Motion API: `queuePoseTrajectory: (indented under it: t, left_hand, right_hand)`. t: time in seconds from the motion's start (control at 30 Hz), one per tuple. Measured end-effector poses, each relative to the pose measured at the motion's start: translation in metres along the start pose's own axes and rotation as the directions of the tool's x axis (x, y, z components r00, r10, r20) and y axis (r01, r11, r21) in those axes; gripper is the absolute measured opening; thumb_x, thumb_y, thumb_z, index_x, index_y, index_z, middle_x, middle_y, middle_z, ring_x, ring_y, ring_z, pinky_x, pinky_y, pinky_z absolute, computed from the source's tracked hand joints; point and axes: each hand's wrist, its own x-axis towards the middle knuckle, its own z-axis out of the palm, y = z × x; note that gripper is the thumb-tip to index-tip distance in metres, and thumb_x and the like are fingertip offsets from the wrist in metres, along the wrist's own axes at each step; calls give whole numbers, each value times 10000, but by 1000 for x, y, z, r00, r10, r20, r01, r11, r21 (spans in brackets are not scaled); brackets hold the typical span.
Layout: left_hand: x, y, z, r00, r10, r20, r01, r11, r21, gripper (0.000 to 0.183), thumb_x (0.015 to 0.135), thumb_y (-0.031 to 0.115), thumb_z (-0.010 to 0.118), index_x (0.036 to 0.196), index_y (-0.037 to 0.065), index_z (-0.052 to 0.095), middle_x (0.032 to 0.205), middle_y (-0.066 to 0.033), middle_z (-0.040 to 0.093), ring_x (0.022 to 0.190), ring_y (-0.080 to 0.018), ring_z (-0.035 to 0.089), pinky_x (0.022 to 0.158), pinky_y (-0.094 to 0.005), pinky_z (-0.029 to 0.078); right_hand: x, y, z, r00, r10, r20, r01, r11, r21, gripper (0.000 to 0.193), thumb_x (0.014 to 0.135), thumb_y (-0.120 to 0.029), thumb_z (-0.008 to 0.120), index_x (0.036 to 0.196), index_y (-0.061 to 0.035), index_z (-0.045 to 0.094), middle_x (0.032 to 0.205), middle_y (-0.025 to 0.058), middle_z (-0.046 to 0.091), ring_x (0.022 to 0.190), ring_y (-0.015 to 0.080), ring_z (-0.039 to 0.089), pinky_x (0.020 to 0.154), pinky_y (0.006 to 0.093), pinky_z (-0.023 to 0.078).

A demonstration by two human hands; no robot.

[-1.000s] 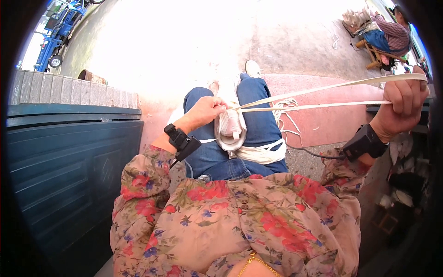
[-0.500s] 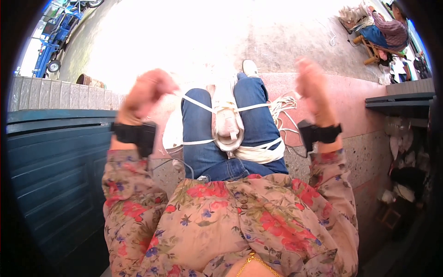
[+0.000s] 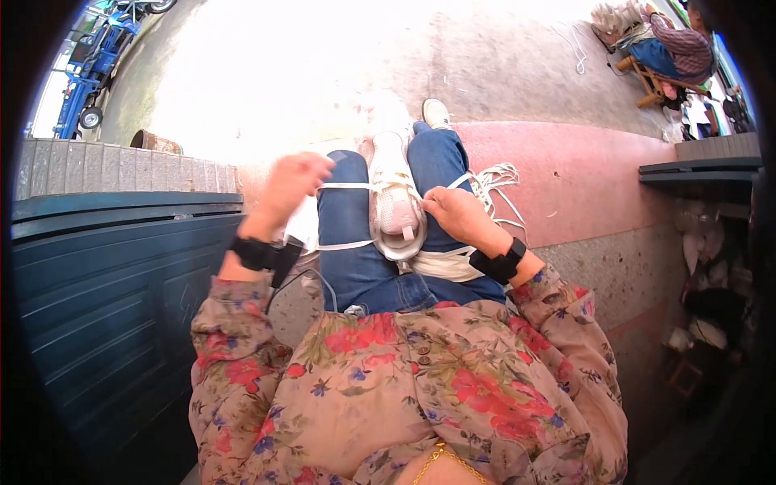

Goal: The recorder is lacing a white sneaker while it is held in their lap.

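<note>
"Right hand (image 3: 461,214) first: how is it?"

"Thumb and fingertips together, right at the right edge of the pale shoe (image 3: 396,206)."

"And the left hand (image 3: 289,182)?"

"Up near the left knee, apart from the shoe, fingers curled in. It's blurred, so I can't tell whether either hand has a lace pinched in it."

"Where's the shoe lying?"

"Between the thighs of the blue jeans (image 3: 346,218), heel toward the body, toe pointing away. White laces (image 3: 346,245) cross the left thigh in two bands, and more lie over the right thigh."

"What's farther out?"

"Dark blue panels (image 3: 121,275) on the left, a loose lace heap (image 3: 499,179) by the right knee, pink floor (image 3: 582,174). Then a brown pot (image 3: 158,143), a seated co-worker (image 3: 683,44) at upper right, and a blue vehicle (image 3: 87,73) at upper left"
</note>
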Motion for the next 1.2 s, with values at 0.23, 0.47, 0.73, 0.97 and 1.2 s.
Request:
queuePoseTrajectory:
  t: [0.23,0.47,0.73,0.97,1.2]
  left_hand:
    - [-12,-24,91,920,373,117,-355,673,649,172,789,159,507,712,29,588,688,-181,583,652,-328,580,578,-406,458]
    - [-24,-21,102,925,365,101,-304,555,774,117,765,132,509,711,30,525,645,-159,576,597,-331,581,546,-415,461]
    - [-6,-35,96,916,400,19,-371,830,417,139,775,150,559,718,24,542,555,-125,534,463,-239,536,439,-329,418]
    - [-8,-26,84,880,-293,373,449,768,-456,117,838,179,573,756,97,559,566,70,425,419,-4,310,376,-150,222]
    - [-6,-29,100,939,-229,257,322,849,-420,129,831,174,576,780,56,586,581,41,474,439,-33,375,393,-175,277]
  right_hand:
    - [-6,-6,-2,995,-92,42,94,994,-53,222,826,-242,507,767,-40,575,710,185,584,715,365,568,617,433,440]
    - [-12,0,-7,986,-164,-15,165,983,74,220,818,-231,512,724,-36,550,676,182,567,686,366,561,583,443,432]
    - [-8,7,-6,984,-166,-61,169,984,47,179,817,-223,521,795,-51,565,680,170,579,678,357,569,584,436,436]
    - [8,-14,6,939,-223,-263,284,933,223,267,788,-114,536,1042,-35,543,805,137,610,746,312,595,633,390,460]
    - [20,-19,21,965,-83,-248,164,931,327,278,761,-50,533,1033,3,554,787,153,617,737,308,602,652,352,472]
